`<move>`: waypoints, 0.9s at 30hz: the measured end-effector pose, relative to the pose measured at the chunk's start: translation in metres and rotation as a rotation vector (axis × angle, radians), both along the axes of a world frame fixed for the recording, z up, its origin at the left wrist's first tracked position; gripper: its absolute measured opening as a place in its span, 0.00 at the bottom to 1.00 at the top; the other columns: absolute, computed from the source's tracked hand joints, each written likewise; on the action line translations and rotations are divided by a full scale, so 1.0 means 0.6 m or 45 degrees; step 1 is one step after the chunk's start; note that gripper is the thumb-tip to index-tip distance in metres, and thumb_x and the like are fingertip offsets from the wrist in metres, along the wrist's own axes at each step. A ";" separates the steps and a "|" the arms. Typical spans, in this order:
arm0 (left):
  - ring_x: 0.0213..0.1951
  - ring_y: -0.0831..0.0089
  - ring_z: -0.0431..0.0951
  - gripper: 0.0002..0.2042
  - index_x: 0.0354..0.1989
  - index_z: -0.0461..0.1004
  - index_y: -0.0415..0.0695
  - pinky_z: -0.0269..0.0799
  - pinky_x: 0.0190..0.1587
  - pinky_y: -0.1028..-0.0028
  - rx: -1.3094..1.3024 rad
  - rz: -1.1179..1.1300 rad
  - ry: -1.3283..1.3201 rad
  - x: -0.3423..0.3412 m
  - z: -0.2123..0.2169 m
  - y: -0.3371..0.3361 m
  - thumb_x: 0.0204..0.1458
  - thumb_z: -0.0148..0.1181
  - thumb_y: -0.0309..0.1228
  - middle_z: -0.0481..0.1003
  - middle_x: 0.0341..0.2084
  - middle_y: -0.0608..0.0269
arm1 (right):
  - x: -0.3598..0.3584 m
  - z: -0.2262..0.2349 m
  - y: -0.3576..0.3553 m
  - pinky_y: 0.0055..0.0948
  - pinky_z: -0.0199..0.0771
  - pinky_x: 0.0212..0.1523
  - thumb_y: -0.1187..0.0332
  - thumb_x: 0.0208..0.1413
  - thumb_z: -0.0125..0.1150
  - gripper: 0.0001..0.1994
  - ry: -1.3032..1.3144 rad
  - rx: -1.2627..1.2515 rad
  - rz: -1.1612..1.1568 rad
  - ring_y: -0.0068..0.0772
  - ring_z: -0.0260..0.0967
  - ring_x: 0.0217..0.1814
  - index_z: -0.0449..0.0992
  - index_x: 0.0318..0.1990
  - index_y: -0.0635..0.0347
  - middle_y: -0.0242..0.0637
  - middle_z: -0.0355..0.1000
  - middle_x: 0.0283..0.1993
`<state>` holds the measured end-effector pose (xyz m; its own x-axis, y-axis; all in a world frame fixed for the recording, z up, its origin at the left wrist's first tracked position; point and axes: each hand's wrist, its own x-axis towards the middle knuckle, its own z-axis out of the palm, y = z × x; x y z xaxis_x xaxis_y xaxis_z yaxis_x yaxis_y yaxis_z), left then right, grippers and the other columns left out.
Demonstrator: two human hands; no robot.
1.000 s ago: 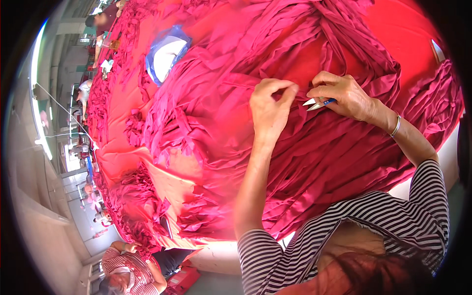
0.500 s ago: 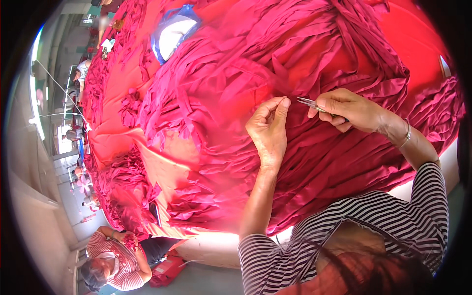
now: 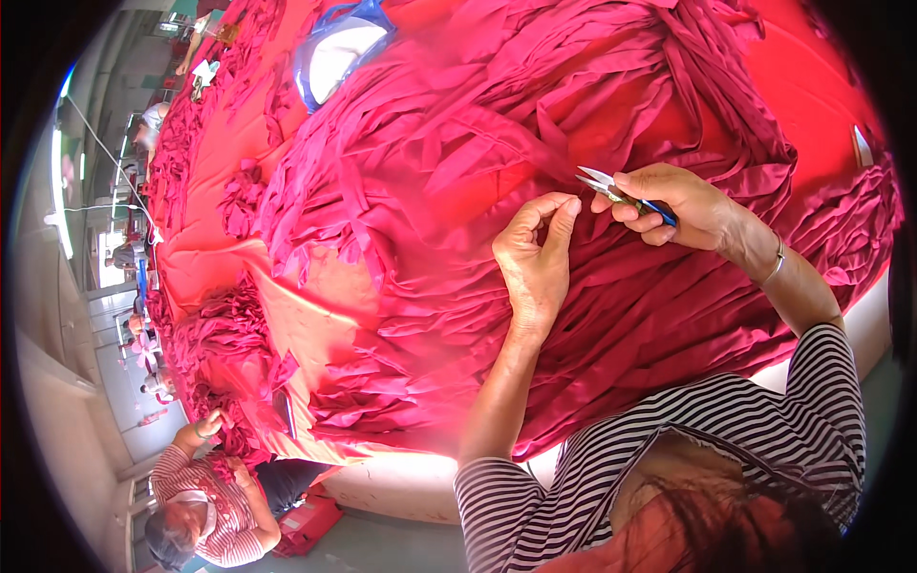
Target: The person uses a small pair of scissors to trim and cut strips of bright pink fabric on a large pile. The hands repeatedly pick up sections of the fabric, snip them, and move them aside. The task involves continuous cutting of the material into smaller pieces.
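Observation:
My right hand (image 3: 659,205) is closed around a pair of thread snips (image 3: 600,179) with pointed metal blades and a blue handle. The blades stand slightly apart and point left. Just below and left of them, my left hand (image 3: 537,253) is raised with thumb and forefinger pinched together; whatever lies between the fingertips is too small to make out. Both hands are above a broad heap of crimson fabric strips (image 3: 458,258) that lies in long loose folds over the work surface.
A clear blue-edged bag (image 3: 342,53) with something white sits at the far left of the heap. Smooth orange-red cloth (image 3: 315,306) shows beneath. At the lower left a person in a striped shirt (image 3: 215,506) handles red fabric, beside a red container (image 3: 308,523).
My right hand has turned, so the blue handle and more of the blades show. My left hand has shifted slightly right and down. The co-worker has raised one hand.

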<state>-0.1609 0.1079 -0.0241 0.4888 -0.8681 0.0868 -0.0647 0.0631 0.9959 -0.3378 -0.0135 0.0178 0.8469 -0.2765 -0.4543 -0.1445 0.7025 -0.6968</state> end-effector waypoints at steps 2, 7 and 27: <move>0.36 0.80 0.77 0.06 0.39 0.80 0.34 0.74 0.44 0.79 -0.014 0.019 -0.012 -0.001 0.000 0.000 0.56 0.66 0.23 0.81 0.33 0.63 | -0.006 0.001 0.002 0.15 0.51 0.23 0.57 0.70 0.48 0.22 -0.004 -0.006 0.046 0.11 0.50 0.25 0.74 0.51 0.72 0.21 0.62 0.31; 0.36 0.80 0.77 0.06 0.39 0.80 0.33 0.74 0.43 0.79 -0.049 0.030 0.038 -0.002 -0.003 0.000 0.56 0.66 0.22 0.80 0.33 0.64 | -0.012 -0.007 0.005 0.15 0.50 0.23 0.58 0.71 0.47 0.21 -0.024 0.031 0.068 0.10 0.50 0.25 0.74 0.51 0.72 0.21 0.62 0.31; 0.37 0.74 0.78 0.06 0.40 0.80 0.36 0.73 0.43 0.74 -0.005 0.314 -0.635 0.039 0.031 -0.001 0.56 0.63 0.21 0.81 0.33 0.61 | -0.011 -0.014 -0.015 0.14 0.50 0.23 0.60 0.70 0.50 0.17 -0.069 -0.143 -0.113 0.10 0.50 0.25 0.75 0.51 0.68 0.20 0.61 0.30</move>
<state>-0.1373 0.1072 -0.0054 0.5763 -0.7324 0.3624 -0.5414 -0.0100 0.8407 -0.3445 -0.0226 0.0096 0.8393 -0.3975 -0.3710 -0.0457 0.6283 -0.7766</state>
